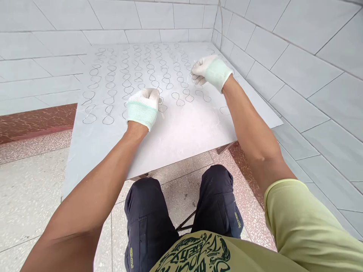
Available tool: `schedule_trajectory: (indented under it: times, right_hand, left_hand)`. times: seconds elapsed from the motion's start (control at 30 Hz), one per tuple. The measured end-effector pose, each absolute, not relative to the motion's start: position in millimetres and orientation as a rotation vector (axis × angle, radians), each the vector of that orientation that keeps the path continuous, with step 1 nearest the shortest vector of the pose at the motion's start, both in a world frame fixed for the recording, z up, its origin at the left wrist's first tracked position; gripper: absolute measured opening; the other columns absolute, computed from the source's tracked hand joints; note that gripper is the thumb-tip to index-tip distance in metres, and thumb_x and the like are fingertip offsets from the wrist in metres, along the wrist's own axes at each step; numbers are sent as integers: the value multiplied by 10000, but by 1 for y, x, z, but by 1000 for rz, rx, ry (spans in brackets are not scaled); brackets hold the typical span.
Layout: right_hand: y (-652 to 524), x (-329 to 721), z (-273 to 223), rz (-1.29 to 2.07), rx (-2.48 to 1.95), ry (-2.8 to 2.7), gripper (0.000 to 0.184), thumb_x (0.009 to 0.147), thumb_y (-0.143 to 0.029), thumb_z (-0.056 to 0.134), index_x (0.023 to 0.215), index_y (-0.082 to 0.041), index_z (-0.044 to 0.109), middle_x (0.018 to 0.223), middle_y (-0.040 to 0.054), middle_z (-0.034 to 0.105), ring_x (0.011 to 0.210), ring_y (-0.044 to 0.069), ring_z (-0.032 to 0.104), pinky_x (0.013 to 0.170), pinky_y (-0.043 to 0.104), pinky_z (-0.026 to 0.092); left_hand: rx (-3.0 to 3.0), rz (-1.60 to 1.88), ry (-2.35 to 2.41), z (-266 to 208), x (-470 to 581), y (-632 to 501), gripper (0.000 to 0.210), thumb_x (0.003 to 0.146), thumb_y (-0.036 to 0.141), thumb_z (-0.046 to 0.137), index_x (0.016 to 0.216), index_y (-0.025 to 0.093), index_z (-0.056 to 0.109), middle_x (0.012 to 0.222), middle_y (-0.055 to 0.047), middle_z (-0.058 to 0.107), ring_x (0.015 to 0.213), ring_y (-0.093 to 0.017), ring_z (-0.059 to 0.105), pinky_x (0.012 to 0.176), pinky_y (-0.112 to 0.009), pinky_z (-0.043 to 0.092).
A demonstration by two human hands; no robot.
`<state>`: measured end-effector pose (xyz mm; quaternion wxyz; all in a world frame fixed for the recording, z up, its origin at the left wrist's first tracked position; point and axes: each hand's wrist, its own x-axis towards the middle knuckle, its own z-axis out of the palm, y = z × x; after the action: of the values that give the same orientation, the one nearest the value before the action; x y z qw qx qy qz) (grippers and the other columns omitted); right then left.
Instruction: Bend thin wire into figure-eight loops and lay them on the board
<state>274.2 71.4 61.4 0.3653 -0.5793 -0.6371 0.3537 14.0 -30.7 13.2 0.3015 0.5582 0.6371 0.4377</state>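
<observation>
My left hand (pixel 144 107), in a white glove with a mint cuff, is closed low over the table among the figure-eight loops. Something thin and pale shows beside its fingertips, too faint to name. Similarly gloved, my right hand (pixel 211 71) is held in a pinch farther back and to the right. A thin pale strand (pixel 189 78) shows at its fingertips. Rows of thin dark figure-eight loops (pixel 108 114) cover much of the white tabletop (pixel 181 136). Whether they are drawn or laid wire, I cannot tell.
Pale tiled walls (pixel 297 68) meet in a corner behind the table, close along its right side. My knees (pixel 144 192) are near the table's front edge. Beneath is a speckled floor (pixel 34 189), with a reddish-brown band (pixel 36 122) along the left wall.
</observation>
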Motion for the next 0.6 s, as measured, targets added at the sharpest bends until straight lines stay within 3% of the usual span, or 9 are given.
schedule_trajectory:
  times: [0.13, 0.23, 0.4, 0.6]
  right_hand:
    - [127, 322, 58, 921, -1744, -1525, 449, 1179, -63, 779, 763, -207, 694, 822, 50, 759, 758, 163, 740, 829, 300, 657]
    - [153, 337, 37, 994, -1836, -1512, 442, 1211, -104, 785, 783, -178, 707, 808, 51, 768, 745, 153, 743, 845, 292, 651]
    - [191, 344, 18, 956, -1929, -1620, 421, 1196, -209, 849, 791, -176, 740, 820, 60, 777, 840, 181, 778, 943, 329, 683]
    - [227, 357, 8, 722, -2137, -1597, 607, 1233, -343, 817, 690, -195, 591, 887, 119, 797, 1076, 290, 843, 1113, 525, 662]
  left_hand:
    - [1621, 1042, 1713, 17, 25, -41, 334, 1142, 422, 649, 847, 270, 685, 994, -107, 888, 1026, -353, 822, 893, -459, 608]
    - [1712, 977, 1761, 19, 27, -44, 333, 1147, 366, 589, 826, 296, 641, 886, -79, 830, 1028, -363, 797, 892, -475, 569]
    - [1726, 925, 1793, 19, 20, -40, 343, 1136, 335, 560, 796, 288, 562, 1008, -76, 877, 984, -342, 769, 894, -469, 531]
    - [1764, 916, 1816, 16, 20, -40, 211, 1122, 400, 653, 944, 293, 695, 1010, -94, 896, 1200, -410, 806, 1133, -486, 577]
